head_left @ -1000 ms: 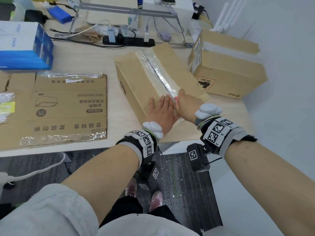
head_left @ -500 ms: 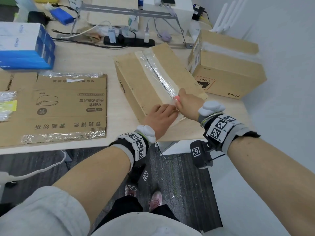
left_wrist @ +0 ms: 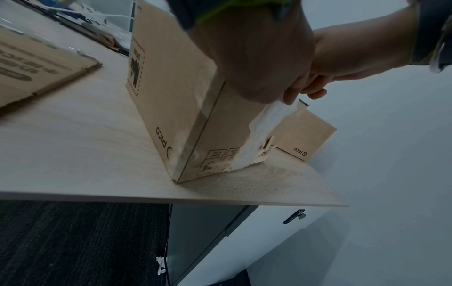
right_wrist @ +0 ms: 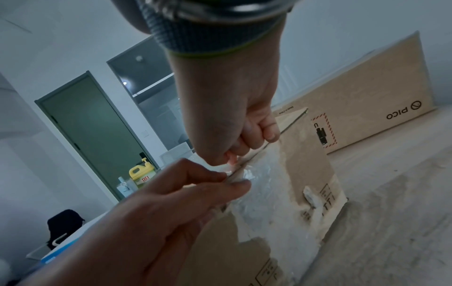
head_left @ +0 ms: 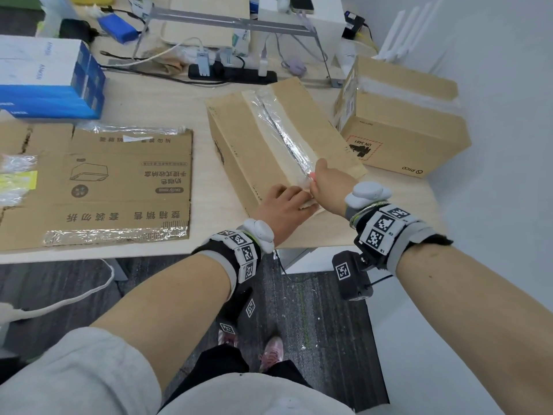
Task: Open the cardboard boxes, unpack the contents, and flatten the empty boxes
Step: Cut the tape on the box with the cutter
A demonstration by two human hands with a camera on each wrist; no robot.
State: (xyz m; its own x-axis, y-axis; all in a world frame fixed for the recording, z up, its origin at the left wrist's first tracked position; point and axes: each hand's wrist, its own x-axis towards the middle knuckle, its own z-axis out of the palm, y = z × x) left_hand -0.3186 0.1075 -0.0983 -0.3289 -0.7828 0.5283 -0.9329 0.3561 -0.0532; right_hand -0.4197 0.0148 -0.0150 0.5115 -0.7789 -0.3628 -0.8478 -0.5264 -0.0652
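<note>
Done so far: one flattened box [head_left: 98, 187] lies printed side up on the left of the counter [head_left: 167, 103], with crinkled tape along its near and far edges. By its look, that one is finished.
In hand: a long brown box [head_left: 269, 139] in the middle of the counter, still closed, with clear tape [head_left: 284, 136] running down its top seam.
Left hand [head_left: 284, 205]: fingers curled over the near top edge of the long box, and in the right wrist view thumb and forefinger appear to pinch the tape end there.
Right hand [head_left: 327, 184]: fingers curled at the same near end of the seam, pinching the tape or the flap edge; which of the two I cannot tell.
Near end face: the paper skin is torn white where tape has come away, as seen from the left wrist.
Left to do: peel the seam tape, open the flaps, empty and flatten this box, then likely the same for the second box [head_left: 401, 127], which stands taped at the far right.
Long axis: it runs from the near counter edge away to the far left, toward the power strip [head_left: 233, 74]; the seam follows it.
Facing: seam side up, one short end toward the person.
</note>
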